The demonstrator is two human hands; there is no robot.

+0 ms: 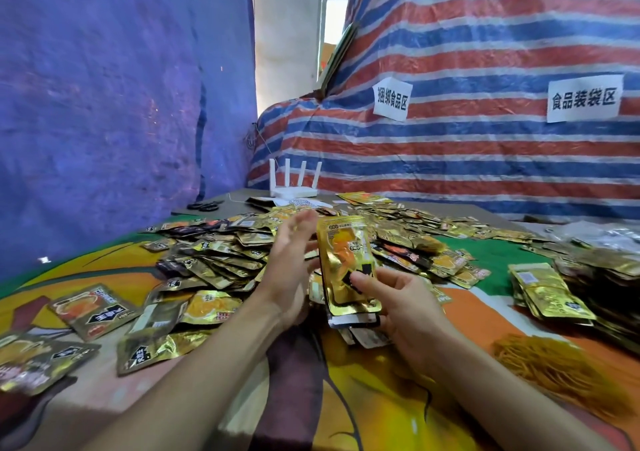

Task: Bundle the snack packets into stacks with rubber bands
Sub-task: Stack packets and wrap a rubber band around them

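left grip (289, 277) flat, empty | right grip (407, 306) clasps packet stack (346, 267) | loose packets (214, 256) around | rubber bands (543, 360) right

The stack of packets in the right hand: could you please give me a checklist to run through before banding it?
1. Right hand grips the stack: ok.
2. Left hand holds nothing: ok.
3. Packet edges flush: not ok, the lower packets stick out at the bottom.
4. Rubber bands in view, heaped right of the stack: ok.
5. Number of packets in the stack: cannot tell.
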